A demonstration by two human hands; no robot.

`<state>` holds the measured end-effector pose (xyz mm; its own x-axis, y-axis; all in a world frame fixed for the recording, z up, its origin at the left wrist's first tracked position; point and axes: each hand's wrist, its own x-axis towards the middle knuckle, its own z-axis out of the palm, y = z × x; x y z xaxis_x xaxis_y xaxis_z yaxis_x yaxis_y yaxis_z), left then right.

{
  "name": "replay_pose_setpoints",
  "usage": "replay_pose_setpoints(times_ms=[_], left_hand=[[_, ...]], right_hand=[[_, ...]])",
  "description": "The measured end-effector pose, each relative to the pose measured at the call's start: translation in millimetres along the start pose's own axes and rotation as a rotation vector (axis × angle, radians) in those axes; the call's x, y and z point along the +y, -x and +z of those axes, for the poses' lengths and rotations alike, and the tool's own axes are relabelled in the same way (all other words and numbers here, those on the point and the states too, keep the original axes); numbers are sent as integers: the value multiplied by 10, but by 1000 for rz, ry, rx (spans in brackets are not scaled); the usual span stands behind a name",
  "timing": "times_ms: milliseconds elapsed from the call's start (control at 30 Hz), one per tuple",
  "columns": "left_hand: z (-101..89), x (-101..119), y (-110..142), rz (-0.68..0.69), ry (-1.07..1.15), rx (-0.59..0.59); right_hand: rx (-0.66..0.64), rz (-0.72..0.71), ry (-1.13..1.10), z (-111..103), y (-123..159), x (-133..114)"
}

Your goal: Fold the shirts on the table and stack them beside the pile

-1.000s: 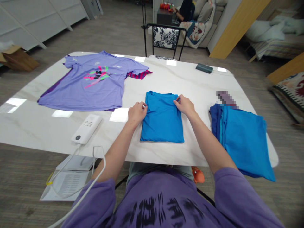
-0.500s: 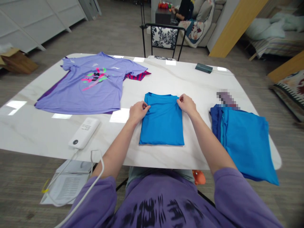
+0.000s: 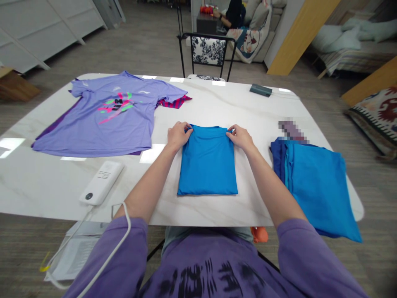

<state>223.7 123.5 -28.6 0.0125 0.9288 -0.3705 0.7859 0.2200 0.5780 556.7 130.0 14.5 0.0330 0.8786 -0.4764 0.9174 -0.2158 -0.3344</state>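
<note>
A blue T-shirt (image 3: pixel 207 165), folded into a neat rectangle with its collar at the far end, lies flat in front of me on the white marbled table (image 3: pixel 214 211). At its far left corner, my left hand (image 3: pixel 179 135) pinches the fabric between thumb and fingers. My right hand (image 3: pixel 240 136) grips the far right corner in the same manner. Farther left, a lavender T-shirt (image 3: pixel 93 128) with a pink, green and black print is spread out over other shirts, and a striped red and purple sleeve (image 3: pixel 175 102) sticks out beneath it.
To the right, a stack of folded blue garments (image 3: pixel 316 182) overhangs the table edge, with a pixelated object (image 3: pixel 293 130) behind it. A white power bank (image 3: pixel 101 183) with a cable lies left. At the back are a dark case (image 3: pixel 260 90) and a chair (image 3: pixel 208 51).
Both hands have moved to the shirt's far corners, and its collar end now looks straighter and flatter. The whole view has shifted slightly.
</note>
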Motion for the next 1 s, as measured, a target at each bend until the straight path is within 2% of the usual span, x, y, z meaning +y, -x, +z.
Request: replay_pose_setpoints(times_ms=[133,233,300,367,467,533,600,667,733,800,867,933,1000], left_hand=[[-116,-18,-156,-9,10,4],[-157,33,-150,-23,-9,35],[-121,119,4,-2,-43,114],[-29,220,273,114,-67,148],[162,307,716,348,-85,30],[274,287,898,374,-114,-65],[337,219,944,328,-144,-131],[339,139,881,308,-148,-173],[290,73,755,287,-125,-134],[214,26,589,154,-102,6],[142,-12,389,-63,-93,120],[100,-43,170,-217,-74,103],[97,-56,-35,-253,-31,25]], right_hand=[[44,-42,-6,-5,-91,34],[106,-67,12,10,-95,-18],[158,-83,36,35,-16,-71],[197,-134,67,77,126,-118],[109,-259,119,175,360,-146],[7,-301,153,249,455,-136],[-56,-299,184,308,485,-114],[-76,-301,195,337,472,-92],[-21,-280,173,330,442,-71],[109,-163,145,288,396,-49],[185,22,130,225,321,-31],[134,158,125,164,212,-25],[-3,177,116,127,90,-40]])
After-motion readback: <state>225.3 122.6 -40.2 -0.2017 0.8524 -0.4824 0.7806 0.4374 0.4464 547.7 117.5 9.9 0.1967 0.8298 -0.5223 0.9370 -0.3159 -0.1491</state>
